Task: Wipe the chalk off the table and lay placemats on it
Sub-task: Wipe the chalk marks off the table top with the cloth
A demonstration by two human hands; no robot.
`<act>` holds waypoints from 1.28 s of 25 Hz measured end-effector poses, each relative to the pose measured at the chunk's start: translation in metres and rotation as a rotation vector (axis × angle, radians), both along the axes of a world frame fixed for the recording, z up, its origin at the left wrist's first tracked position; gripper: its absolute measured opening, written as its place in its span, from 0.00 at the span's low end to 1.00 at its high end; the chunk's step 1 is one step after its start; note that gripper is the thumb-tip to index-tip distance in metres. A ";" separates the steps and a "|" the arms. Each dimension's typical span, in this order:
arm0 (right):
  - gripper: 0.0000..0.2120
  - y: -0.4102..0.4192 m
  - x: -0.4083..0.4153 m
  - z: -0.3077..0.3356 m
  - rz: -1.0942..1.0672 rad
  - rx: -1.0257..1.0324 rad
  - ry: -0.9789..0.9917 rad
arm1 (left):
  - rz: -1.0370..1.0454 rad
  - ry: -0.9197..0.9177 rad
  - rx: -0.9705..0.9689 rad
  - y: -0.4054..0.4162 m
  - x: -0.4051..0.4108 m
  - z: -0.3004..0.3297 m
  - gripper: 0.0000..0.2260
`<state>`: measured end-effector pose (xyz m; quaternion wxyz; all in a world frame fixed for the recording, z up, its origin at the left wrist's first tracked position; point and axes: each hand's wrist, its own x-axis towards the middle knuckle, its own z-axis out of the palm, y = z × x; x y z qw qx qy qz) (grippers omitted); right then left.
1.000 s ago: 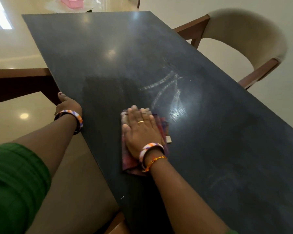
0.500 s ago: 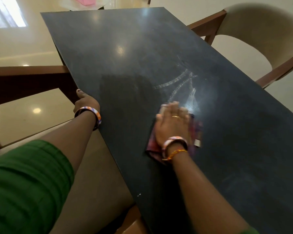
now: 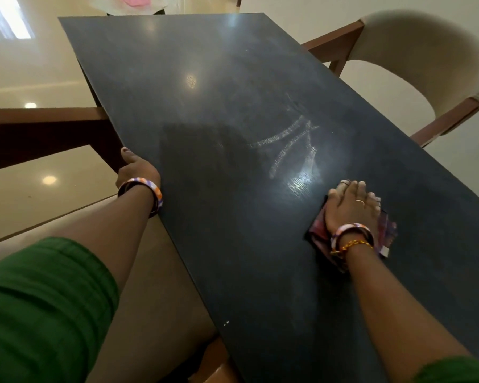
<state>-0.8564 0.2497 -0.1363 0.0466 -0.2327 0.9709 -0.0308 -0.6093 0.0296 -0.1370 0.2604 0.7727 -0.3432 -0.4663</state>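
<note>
A green sleeve [image 3: 39, 305] fills the near left corner, its bare forearm reaching to the table's left edge. There the left hand [image 3: 137, 170], a striped bangle [image 3: 144, 190] at the wrist, rests on that edge with the thumb pointing far along the rim; its fingers are hidden below the top, so how they lie cannot be told. The dark table [image 3: 205, 78] runs from near to far, glossy with ceiling-light reflections. Right of centre, pale chalk [image 3: 288, 142] strokes remain on the surface, smeared into a hazy patch. Just near and right of them, the right hand [image 3: 351, 208] presses flat, fingers straight and spread, on a folded checked cloth [image 3: 389, 230] lying on the tabletop; a ring shows on one finger, and a bangle and braided thread circle the wrist. A cream-backed chair [image 3: 426, 51] with a wooden frame stands at the table's far right side.
</note>
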 end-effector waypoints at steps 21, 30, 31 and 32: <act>0.29 0.051 0.067 0.000 -0.124 -0.039 0.054 | 0.020 -0.070 -0.052 -0.001 -0.004 -0.002 0.29; 0.37 0.077 0.099 -0.007 0.423 -0.091 0.056 | -0.337 -0.358 -0.383 0.032 0.008 0.004 0.25; 0.34 0.105 0.078 -0.008 0.272 -0.072 0.078 | -0.464 -0.434 -0.480 0.043 0.008 0.002 0.25; 0.31 0.134 0.062 -0.007 0.114 -0.051 0.081 | -0.582 -0.507 -0.583 0.057 0.007 0.000 0.26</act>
